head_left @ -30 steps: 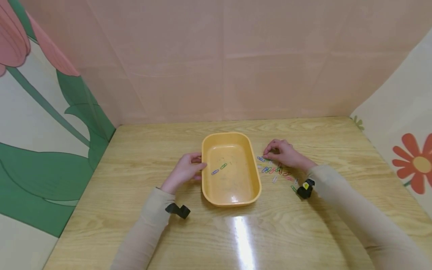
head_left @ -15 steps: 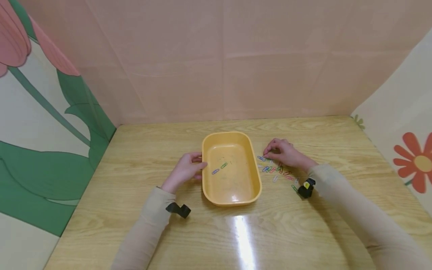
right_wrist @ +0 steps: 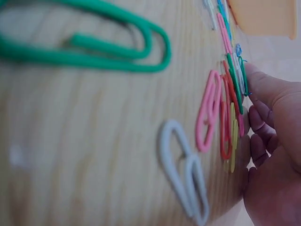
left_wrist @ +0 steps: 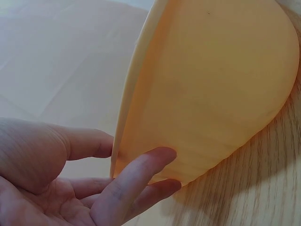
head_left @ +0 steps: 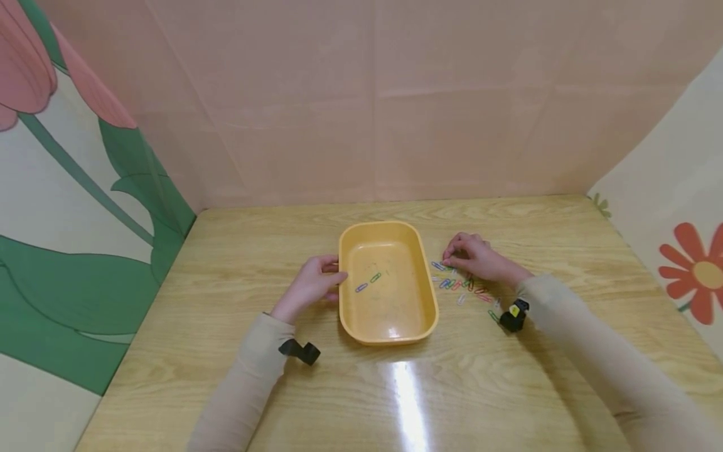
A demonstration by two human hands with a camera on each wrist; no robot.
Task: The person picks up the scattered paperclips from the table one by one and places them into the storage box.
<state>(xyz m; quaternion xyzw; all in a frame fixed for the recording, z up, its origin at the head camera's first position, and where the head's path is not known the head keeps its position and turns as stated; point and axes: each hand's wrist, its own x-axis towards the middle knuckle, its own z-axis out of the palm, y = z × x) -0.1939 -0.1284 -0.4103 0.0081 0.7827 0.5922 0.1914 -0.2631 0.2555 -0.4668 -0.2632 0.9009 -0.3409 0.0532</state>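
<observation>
My left hand [head_left: 309,281] grips the left side of a yellow plastic tray [head_left: 390,311], thumb over the rim and the other fingers against the outer wall [left_wrist: 211,84]. Inside the tray lie a blue paper clip [head_left: 361,288] and a green paper clip [head_left: 375,277]. To the right of the tray, my right hand [head_left: 479,258] is at the far side of a loose spread of coloured paper clips, thumb and forefinger pinched together low on the table. A green paper clip [right_wrist: 243,77] stands at the thumb tip in the right wrist view. The forefinger's tip is mostly hidden behind the thumb.
Pink [right_wrist: 208,110], white [right_wrist: 181,169], red, yellow and blue paper clips lie scattered below the right hand. One green clip [head_left: 493,316] lies nearer, beside the black wrist camera [head_left: 513,317]. Behind the wooden table [head_left: 271,232] hangs a pink cloth [head_left: 294,125].
Both hands and the tray keep nearly the same places; the whole view shifts very slightly. The right hand's fingertips stay at the far edge of the clips.
</observation>
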